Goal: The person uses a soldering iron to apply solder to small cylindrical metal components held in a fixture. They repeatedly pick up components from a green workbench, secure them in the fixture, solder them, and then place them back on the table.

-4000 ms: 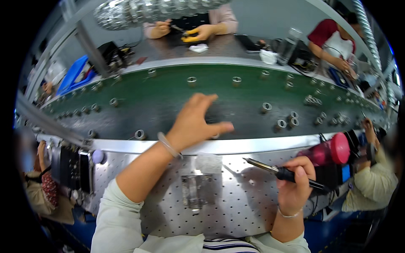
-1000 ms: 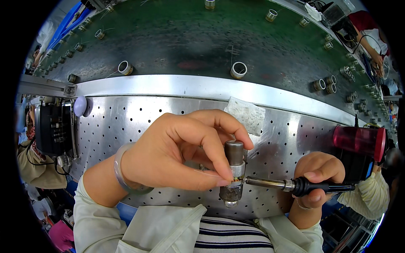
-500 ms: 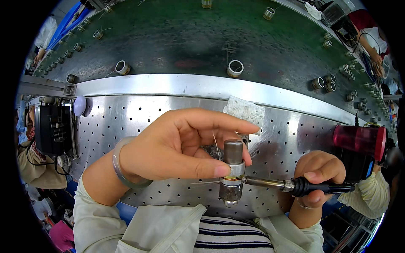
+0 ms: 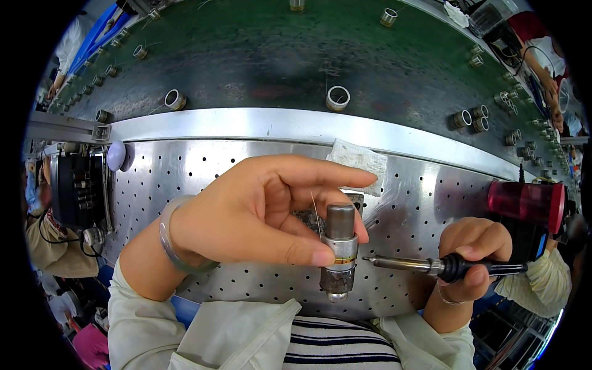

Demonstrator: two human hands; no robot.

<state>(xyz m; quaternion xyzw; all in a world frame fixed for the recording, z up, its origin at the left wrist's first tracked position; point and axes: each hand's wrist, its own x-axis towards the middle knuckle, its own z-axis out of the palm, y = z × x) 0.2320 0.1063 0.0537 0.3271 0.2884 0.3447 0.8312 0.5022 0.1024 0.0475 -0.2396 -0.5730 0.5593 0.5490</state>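
Standing upright, metal cylinder fills left hand grip.

A factory assembly line: beyond the hands a green conveyor belt carries metal rings, edging a perforated steel workbench; other workers sit alongside.

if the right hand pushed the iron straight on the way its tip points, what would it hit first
Most likely the metal cylinder pinched in the left hand: the soldering iron in the right hand points left at its lower band, though depth is unclear.
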